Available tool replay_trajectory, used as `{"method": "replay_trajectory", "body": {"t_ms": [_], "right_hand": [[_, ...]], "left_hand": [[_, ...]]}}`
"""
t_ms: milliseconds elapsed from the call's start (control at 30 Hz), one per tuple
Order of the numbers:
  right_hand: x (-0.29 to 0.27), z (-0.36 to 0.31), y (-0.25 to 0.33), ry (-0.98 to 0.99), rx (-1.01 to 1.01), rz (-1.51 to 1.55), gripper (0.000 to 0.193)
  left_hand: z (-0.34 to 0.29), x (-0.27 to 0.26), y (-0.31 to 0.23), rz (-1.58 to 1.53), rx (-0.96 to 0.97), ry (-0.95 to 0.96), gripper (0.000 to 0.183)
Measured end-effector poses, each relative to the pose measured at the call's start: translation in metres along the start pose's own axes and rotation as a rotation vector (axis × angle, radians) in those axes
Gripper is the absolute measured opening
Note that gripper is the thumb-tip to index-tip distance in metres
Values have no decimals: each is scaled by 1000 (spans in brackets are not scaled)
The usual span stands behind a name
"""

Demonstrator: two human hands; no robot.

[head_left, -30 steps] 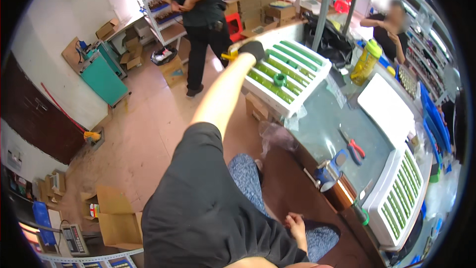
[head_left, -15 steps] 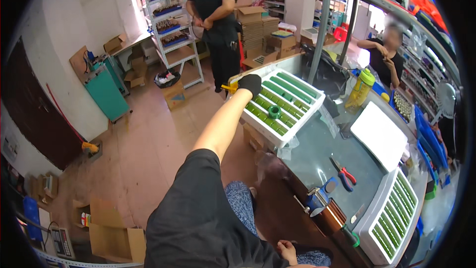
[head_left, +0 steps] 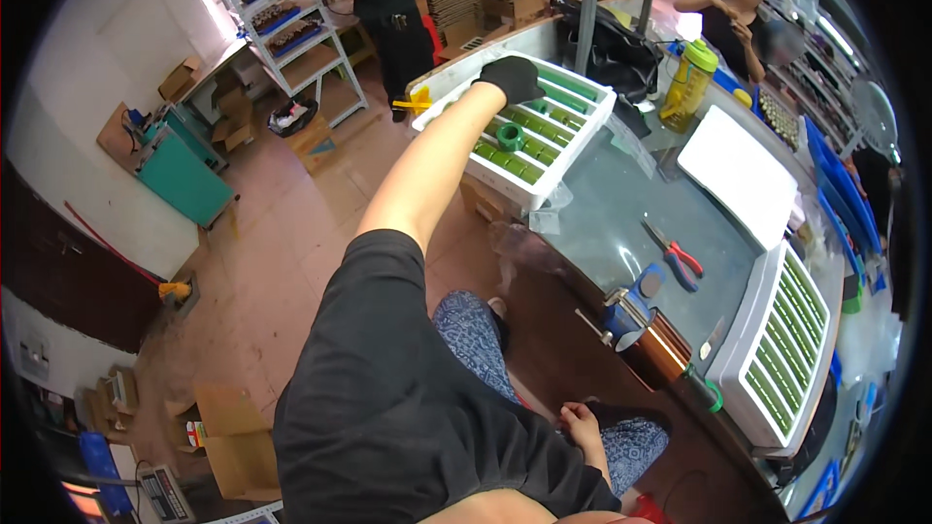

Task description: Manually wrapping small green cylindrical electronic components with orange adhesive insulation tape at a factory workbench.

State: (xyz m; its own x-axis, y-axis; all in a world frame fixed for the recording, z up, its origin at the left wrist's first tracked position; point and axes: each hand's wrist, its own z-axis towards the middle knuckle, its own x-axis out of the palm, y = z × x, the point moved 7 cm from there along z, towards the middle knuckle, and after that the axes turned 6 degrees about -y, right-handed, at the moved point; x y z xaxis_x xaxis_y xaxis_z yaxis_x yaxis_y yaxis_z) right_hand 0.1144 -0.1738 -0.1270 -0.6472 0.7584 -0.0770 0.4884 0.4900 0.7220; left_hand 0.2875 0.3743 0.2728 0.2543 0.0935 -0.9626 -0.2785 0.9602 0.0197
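My left hand (head_left: 512,80), in a black glove, reaches over a white slotted tray (head_left: 537,196) at the bench's far left corner. Its fingers point down among rows of green pieces (head_left: 568,89), and the glove hides their tips. A thick green ring (head_left: 510,137) lies on top of the tray, near that hand. A yellow piece (head_left: 419,100) sticks out at the tray's left edge. Low in the view, my bare right hand (head_left: 585,424) rests by my thigh with its fingers curled in; anything inside them is too small to make out.
Red-and-blue-handled pliers (head_left: 675,254) lie on the grey bench beside a white board (head_left: 740,175). A clamp-like tool (head_left: 636,306) sits at the front edge, near a second white tray (head_left: 752,406) of green rows. A yellow bottle (head_left: 689,85) stands behind. Two people are nearby.
My left hand has shifted right across the tray, farther over the green rows. The view has swung, so my right hand and lap show more. The loose green ring stays on the tray.
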Motion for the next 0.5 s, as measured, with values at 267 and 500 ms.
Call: {"method": "replay_trajectory", "body": {"t_ms": [267,500], "right_hand": [[-10,-9,0,-35,17,34,27],[-4,-14,6,-15,-10,30,26]], "left_hand": [[15,27,-29,157,-241,194,32],[-11,-22,-12,51,-303,-42,29]]}}
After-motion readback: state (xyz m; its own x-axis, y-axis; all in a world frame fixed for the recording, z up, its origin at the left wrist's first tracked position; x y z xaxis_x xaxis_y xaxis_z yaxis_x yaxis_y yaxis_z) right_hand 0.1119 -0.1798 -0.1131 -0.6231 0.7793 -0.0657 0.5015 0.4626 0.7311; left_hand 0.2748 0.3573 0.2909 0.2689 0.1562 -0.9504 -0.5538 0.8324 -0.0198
